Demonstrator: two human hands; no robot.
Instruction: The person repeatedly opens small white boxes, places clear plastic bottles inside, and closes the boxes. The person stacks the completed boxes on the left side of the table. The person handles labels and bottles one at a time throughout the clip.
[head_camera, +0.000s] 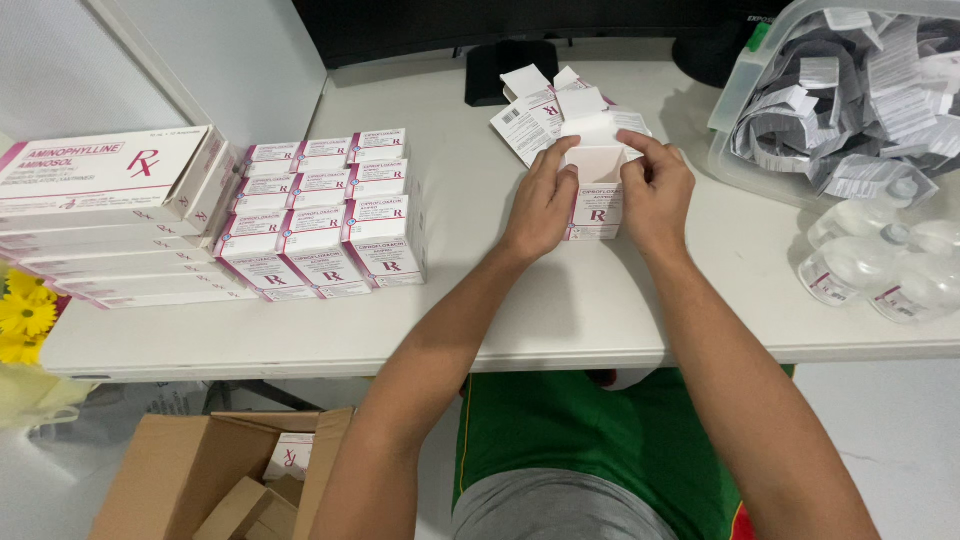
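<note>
White card with pink print makes up the small carton (597, 195) that is held upright on the white table (600, 300) between two hands. The carton's left side is gripped by the left hand (540, 208), whose fingers are curled round it, while its right side is clasped by the right hand (657, 195), with the fingertips pressed on the open top flap. The carton is stood near the middle of the table, just in front of a loose heap of flat, unfolded cartons (545, 110), which is lain near the far edge beside a black monitor stand (510, 65). Well to the left, a block of finished cartons (325, 215) of the same kind is arranged in neat rows, touching one another, and beside it a stack of longer white and pink boxes (110, 205) is piled at the table's left end. At the right, a clear plastic tub (745, 90) filled with folded paper leaflets (860, 90) is set, and just in front of it several clear plastic bottles (880, 265) are laid on their sides. Yellow flowers (22, 315) are seen at the left edge. Below the table, an open brown cardboard box (190, 470) is stood on the floor beside the person's knees.
</note>
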